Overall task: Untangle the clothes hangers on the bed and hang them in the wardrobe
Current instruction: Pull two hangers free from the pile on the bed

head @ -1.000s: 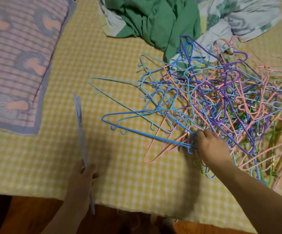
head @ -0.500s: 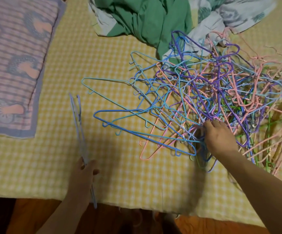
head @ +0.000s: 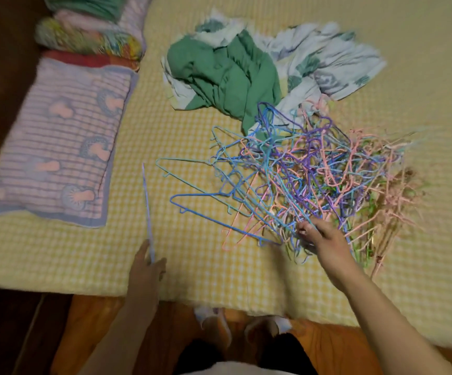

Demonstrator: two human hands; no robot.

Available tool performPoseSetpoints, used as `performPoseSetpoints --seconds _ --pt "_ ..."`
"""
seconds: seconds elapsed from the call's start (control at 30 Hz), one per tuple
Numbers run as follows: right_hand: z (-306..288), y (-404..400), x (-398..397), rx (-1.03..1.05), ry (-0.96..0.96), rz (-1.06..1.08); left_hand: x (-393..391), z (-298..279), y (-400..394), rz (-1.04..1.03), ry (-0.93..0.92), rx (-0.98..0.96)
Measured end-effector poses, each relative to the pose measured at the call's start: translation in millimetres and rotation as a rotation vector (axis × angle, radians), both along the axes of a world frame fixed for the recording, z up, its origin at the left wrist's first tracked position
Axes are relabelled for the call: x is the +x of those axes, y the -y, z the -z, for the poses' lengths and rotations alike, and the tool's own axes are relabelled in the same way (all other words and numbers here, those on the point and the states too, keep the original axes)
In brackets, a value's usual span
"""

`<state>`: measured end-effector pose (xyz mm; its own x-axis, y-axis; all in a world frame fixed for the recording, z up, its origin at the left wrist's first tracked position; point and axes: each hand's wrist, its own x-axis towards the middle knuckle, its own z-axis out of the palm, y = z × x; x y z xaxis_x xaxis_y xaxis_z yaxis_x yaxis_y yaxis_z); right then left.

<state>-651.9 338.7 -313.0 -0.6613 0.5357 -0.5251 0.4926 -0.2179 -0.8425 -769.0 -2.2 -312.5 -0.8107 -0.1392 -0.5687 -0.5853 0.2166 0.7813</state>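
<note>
Left hand (head: 145, 269): grips freed hangers (head: 147, 209).
Right hand (head: 321, 236): pinches wire in tangle (head: 314, 180).
Left: most still knotted; none hung.

Yellow-checked bedspread (head: 192, 266), striped mushroom-print pillow (head: 54, 161) at left, crumpled green cloth (head: 224, 74), orange-brown wooden floor (head: 89, 320) below.

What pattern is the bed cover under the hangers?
Yellow-and-white check on the bed cover, shown in the head view.

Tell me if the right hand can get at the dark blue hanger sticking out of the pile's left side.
Probably yes. The right hand is already at the pile's near edge, and the dark blue hanger's bottom bar runs almost to its fingers; only other hangers cross it.
</note>
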Motion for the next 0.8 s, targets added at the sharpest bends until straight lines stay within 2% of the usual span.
performPoseSetpoints --seconds 0.13,0.23,0.33,0.4,0.6,0.8 --pt "-74.3 23.0 25.6 -0.425 -0.146 0.154 7.2 -62.7 -18.5 0.164 0.013 0.187" --pt "-105.2 32.0 37.4 -0.526 -0.28 0.302 -5.0 -94.6 -43.1 0.287 0.093 0.303" --pt "-124.0 40.0 46.2 -0.398 -0.38 0.479 -27.0 -116.2 -74.8 0.494 0.154 0.284" --pt "-136.8 44.9 56.1 -0.295 -0.431 0.62 -40.5 -123.4 -95.4 0.63 0.131 0.263" --pt "-165.4 99.6 119.9 -0.053 -0.446 1.081 -38.1 -132.4 -132.1 1.127 -0.148 0.101" --pt "-172.4 238.4 227.7 0.018 -0.306 1.37 37.4 -153.1 -127.6 1.583 0.153 0.232"
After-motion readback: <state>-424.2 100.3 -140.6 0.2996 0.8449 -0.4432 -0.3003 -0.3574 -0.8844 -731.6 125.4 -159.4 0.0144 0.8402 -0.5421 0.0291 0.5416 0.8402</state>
